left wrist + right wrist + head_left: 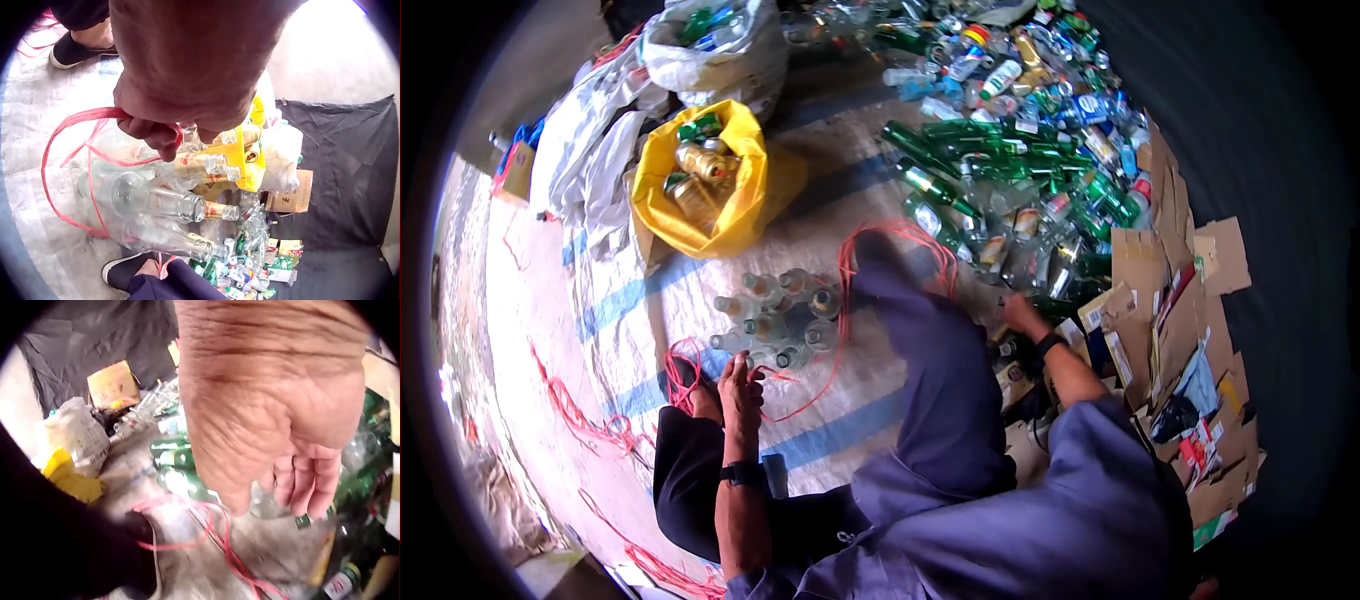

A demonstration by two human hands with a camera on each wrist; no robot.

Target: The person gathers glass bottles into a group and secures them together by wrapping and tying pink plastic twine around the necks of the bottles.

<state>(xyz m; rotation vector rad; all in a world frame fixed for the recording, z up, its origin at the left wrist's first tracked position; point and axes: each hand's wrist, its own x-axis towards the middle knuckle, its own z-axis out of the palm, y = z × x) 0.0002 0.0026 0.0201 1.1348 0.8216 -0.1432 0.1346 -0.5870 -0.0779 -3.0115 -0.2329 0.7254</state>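
My left hand (744, 392) grips pink plastic twine (59, 134) just beside a group of clear glass bottles (768, 325). The bottles stand close together, and in the left wrist view the twine loops around their sides. My right hand (1024, 316) is over at the edge of the heap of loose bottles on the right. In the right wrist view its fingers (303, 487) hang down, loosely extended, with part of a clear glass bottle (265, 505) showing between thumb and fingers. Green glass bottles (175, 459) lie close by.
A yellow bag (755, 190) of cans and a white sack (730, 70) stand ahead on the left. Flattened cardboard (1170, 300) is stacked on the right. More pink twine (575, 415) lies on the floor sheet at left. The person's leg (945, 390) stretches between the bottles and the heap.
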